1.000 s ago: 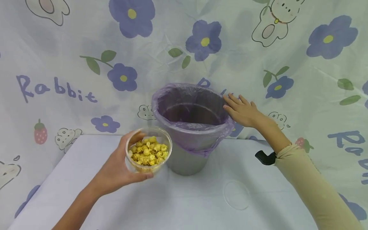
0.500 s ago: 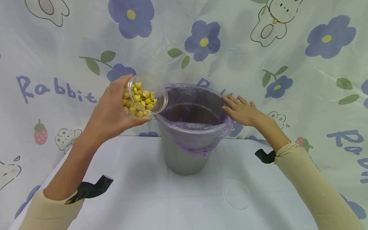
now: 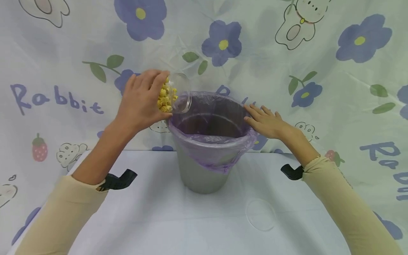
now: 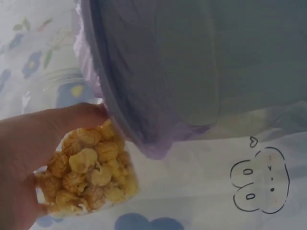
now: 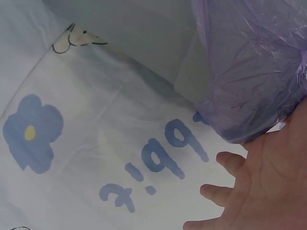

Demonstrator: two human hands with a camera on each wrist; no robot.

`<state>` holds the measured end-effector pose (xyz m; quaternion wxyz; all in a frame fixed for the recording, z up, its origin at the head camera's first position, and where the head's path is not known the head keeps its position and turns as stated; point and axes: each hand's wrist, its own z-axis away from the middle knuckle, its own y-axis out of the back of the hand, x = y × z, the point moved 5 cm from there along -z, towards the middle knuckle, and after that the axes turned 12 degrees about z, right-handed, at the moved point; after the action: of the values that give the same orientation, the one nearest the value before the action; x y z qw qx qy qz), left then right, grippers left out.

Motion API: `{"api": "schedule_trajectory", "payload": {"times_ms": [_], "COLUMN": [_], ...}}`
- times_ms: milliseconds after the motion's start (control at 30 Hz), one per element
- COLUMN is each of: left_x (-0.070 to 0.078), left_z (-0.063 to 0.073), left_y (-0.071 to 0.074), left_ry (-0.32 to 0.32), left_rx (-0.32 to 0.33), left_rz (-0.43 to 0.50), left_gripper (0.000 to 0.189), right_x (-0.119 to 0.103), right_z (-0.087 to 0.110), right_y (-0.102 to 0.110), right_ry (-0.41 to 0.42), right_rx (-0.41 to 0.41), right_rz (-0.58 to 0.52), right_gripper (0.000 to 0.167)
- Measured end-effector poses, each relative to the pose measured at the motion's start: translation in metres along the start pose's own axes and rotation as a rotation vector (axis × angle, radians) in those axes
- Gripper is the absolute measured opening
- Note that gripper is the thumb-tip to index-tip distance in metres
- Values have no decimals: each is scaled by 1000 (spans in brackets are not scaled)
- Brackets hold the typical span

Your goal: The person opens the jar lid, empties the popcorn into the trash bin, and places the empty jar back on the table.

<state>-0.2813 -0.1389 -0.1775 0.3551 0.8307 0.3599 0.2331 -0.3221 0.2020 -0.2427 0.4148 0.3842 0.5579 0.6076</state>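
My left hand [image 3: 141, 101] grips a clear plastic cup [image 3: 181, 86], tipped on its side at the left rim of a grey trash can [image 3: 204, 177]. Yellow popcorn [image 3: 165, 97] lies inside the cup; the left wrist view shows the popcorn [image 4: 93, 167] heaped at the cup's bottom. A thin purple trash bag [image 3: 216, 161] lines the can and folds over its rim. At the can's right rim rests my right hand [image 3: 267, 122], fingers extended. In the right wrist view that hand [image 5: 268, 177] lies against the purple bag [image 5: 254, 72].
A clear round lid [image 3: 273, 220] lies on the white table [image 3: 204, 223], front right of the can. Behind stands a curtain [image 3: 261, 74] printed with flowers and rabbits. Black wrist mounts [image 3: 119, 180] jut from both sleeves.
My left hand has raised the cup from in front of the can to its left rim and turned it sideways, mouth toward the can. The right hand stays at the rim.
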Motion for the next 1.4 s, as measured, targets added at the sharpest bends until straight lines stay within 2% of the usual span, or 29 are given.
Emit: {"api": "schedule_trajectory", "payload": {"times_ms": [167, 367, 500, 833, 1200, 1400], "left_x": [-3, -3, -2, 1, 10, 13], "left_z": [-7, -12, -16, -18, -22, -23], "left_y": [-9, -17, -21, -24, -29, -30], "left_ry": [-5, -44, -41, -59, -125, -148], "left_rx": [-23, -35, -62, -77, -88, -73], "left_rz": [-41, -101, -124, -150, -195, -187], "left_gripper": [109, 109, 109, 108, 106, 105], "right_x": [1, 1, 0, 0, 0, 0], "right_z": [0, -1, -2, -3, -2, -2], "right_y": [0, -1, -1, -1, -1, -1], "right_ry": [-3, -7, -7, -6, -8, -7], "right_rx": [0, 2, 6, 1, -2, -3], "right_rz": [-3, -1, 6, 7, -3, -6], "right_gripper": [68, 68, 68, 67, 67, 67]}}
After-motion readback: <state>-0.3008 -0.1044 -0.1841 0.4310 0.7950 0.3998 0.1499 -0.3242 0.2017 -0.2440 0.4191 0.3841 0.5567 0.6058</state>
